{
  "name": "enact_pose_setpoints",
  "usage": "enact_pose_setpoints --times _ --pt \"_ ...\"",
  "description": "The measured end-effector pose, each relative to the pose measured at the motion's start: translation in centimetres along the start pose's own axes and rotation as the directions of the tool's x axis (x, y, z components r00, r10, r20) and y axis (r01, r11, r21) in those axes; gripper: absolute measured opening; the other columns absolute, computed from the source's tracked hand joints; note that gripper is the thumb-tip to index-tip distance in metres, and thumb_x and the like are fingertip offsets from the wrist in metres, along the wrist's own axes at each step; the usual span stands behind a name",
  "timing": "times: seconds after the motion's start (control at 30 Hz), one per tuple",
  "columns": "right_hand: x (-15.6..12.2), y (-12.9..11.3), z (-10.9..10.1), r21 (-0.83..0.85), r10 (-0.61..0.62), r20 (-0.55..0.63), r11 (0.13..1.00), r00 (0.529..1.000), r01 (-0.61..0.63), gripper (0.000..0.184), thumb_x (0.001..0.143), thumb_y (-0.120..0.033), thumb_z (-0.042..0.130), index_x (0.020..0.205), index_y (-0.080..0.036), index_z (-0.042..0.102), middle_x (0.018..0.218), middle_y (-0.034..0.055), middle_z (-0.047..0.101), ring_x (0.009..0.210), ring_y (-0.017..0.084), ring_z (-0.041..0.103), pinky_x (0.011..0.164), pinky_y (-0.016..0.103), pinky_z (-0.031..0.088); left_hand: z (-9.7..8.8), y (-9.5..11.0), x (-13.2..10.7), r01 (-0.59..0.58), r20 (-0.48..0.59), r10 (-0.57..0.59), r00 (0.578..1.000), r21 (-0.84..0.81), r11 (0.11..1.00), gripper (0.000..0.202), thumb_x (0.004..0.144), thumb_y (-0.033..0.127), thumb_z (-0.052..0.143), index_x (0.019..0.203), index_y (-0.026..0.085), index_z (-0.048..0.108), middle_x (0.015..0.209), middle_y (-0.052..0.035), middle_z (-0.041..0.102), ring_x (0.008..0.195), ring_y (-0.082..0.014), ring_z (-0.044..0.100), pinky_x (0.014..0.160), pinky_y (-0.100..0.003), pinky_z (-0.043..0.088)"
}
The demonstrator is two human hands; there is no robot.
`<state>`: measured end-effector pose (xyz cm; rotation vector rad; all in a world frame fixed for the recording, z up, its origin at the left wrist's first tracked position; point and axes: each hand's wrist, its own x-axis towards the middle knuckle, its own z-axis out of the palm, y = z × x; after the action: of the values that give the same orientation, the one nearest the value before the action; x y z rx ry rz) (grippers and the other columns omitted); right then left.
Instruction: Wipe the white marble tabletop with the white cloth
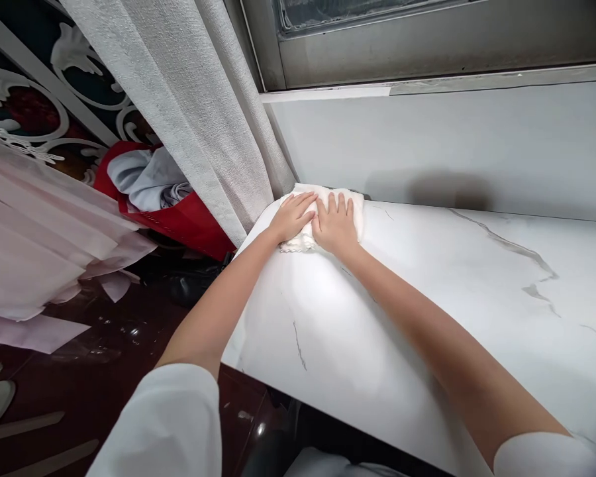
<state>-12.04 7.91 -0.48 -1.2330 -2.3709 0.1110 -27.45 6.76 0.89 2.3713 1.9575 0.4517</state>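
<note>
A folded white cloth (351, 211) lies on the white marble-patterned tabletop (338, 344), at its far left corner near the wall. My left hand (293, 217) rests on the left part of the cloth with fingers stretched out to the right. Flat on the cloth's middle, my right hand (336, 224) has its fingers spread and pointing to the wall. The two hands are side by side, the left fingertips close to the right thumb and index finger. Some of the cloth is hidden under the palms.
A grey-white curtain (189, 99) hangs against the table's left end. Beyond it stands a red bag (179, 222) with light folded fabric (149, 177) in it. Pink sheer fabric (44, 232) hangs at left. A metal window frame (427, 56) sits above the wall (451, 139).
</note>
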Motion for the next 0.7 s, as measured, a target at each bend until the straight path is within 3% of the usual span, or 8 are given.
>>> enact_pose_setpoints --times 0.37,0.7 --pt "-9.0 -6.5 -2.6 0.034 -0.053 0.048 0.998 0.997 0.051 0.057 0.099 -0.03 0.03 0.149 -0.003 0.036 0.155 0.0257 0.031 0.145 0.041 0.022 0.114 0.062 0.014 -2.5 2.0 -10.6 -0.015 0.058 0.015 0.998 -0.004 1.0 0.053 0.099 0.04 0.027 0.148 0.02 0.036 0.156 -0.0043 0.037 0.146 -0.0165 0.028 0.122 -0.041 0.014" --pt "-16.2 -11.5 -4.7 0.114 -0.162 0.134 0.983 0.978 0.147 0.06 0.099 -0.033 0.032 0.151 -0.002 0.032 0.157 0.0279 0.024 0.146 0.043 0.015 0.114 0.064 0.006 -4.1 3.3 -20.3 -0.045 0.037 0.047 0.998 -0.046 0.998 0.057 0.1 0.046 0.026 0.148 0.019 0.037 0.156 -0.007 0.037 0.145 -0.0215 0.03 0.122 -0.044 0.015"
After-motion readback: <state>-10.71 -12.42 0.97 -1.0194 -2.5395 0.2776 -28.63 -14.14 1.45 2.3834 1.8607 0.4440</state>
